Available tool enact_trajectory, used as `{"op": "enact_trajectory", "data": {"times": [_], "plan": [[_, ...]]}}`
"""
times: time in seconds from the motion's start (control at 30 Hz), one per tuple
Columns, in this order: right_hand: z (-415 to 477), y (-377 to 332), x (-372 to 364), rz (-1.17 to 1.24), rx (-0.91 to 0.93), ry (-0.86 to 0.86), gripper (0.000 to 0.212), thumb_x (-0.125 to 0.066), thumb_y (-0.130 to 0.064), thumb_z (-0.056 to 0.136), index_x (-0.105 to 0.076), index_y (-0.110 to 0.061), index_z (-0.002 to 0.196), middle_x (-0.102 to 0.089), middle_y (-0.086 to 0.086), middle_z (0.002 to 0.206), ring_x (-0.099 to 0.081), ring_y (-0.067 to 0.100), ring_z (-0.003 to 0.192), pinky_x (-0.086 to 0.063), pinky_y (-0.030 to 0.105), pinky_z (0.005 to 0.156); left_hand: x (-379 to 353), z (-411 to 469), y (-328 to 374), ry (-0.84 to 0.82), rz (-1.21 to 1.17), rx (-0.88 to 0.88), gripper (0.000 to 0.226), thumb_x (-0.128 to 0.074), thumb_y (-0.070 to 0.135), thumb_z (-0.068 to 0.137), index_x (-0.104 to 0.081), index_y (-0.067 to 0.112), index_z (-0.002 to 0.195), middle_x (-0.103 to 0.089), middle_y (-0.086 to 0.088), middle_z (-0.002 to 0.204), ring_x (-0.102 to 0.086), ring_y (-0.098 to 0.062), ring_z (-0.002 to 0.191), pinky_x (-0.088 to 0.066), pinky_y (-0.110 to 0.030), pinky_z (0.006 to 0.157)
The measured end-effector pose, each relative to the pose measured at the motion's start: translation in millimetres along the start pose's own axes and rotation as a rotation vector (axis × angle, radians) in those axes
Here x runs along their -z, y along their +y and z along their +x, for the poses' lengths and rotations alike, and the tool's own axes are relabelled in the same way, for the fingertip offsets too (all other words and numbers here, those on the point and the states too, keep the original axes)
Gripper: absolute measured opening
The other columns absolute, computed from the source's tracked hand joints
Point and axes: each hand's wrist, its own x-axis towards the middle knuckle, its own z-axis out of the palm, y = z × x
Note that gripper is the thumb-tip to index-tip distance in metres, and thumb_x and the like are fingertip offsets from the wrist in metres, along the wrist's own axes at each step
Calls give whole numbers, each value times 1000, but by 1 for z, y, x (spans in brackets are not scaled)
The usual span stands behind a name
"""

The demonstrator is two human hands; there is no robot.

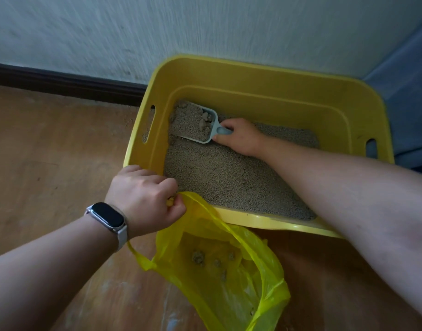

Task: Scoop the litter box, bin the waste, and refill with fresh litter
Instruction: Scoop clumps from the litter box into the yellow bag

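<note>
A yellow litter box (272, 77) stands on the floor against the wall, with grey-beige litter (229, 173) across its bottom. My right hand (243, 137) grips the handle of a pale blue scoop (195, 123) at the box's far left corner. The scoop is heaped with litter and a few clumps. My left hand (145, 199) pinches the rim of a yellow plastic bag (229, 266) at the box's near left corner and holds it open. Several clumps lie inside the bag.
The wooden floor (50, 151) stretches left and in front of the box. A white wall (157, 32) with a dark skirting board (62, 80) runs behind. Something blue (408, 91) stands right of the box. A smartwatch (109, 217) sits on my left wrist.
</note>
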Motion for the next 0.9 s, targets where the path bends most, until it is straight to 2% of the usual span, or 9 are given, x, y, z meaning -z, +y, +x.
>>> {"op": "enact_trajectory", "data": {"times": [0.13,0.23,0.4,0.6,0.73,0.8,0.9], "plan": [[-10,-6,3,34,28,4,17,-69,-38,85,-67,-22,89,-59,-7,76,-50,8,65,-37,25,58,0,0,0,-25,12,3,30,-63,28,73,-46,18,50,-44,2,41,-47,-24,39,-38,-25,51],[-18,-6,3,40,54,20,20,-69,-38,84,-69,-19,90,-65,3,81,-50,10,65,-36,26,58,0,0,0,-34,20,8,31,-63,28,73,-46,18,50,-44,2,41,-47,-24,39,-38,-25,51],[-32,-3,4,60,74,53,19,-70,-37,84,-71,-20,93,-64,0,79,-51,11,64,-36,26,58,0,1,0,-51,28,16,31,-62,29,74,-46,18,51,-43,3,41,-46,-24,39,-38,-25,52],[-56,-9,14,131,104,105,21,-69,-37,85,-71,-18,94,-69,10,87,-52,13,65,-38,27,58,2,2,1,-80,44,17,31,-61,30,76,-46,18,51,-42,3,41,-45,-23,39,-37,-25,53],[-79,-5,28,162,51,196,17,-68,-36,86,-72,-23,97,-65,-4,82,-51,9,66,-38,26,59,3,3,2,-82,44,24,30,-57,30,76,-45,19,51,-41,4,41,-45,-23,39,-35,-24,53],[-92,-2,34,126,16,202,17,-67,-37,87,-71,-23,97,-63,-6,79,-50,8,63,-37,25,57,3,3,2,-76,49,20,30,-54,31,77,-45,19,51,-40,4,41,-44,-23,38,-33,-24,54],[-111,-2,39,118,-14,220,14,-66,-38,88,-70,-28,97,-63,-15,78,-51,-3,61,-37,19,52,1,3,1,-81,60,23,33,-49,34,79,-50,18,51,-41,4,40,-45,-23,38,-32,-24,54]]}}
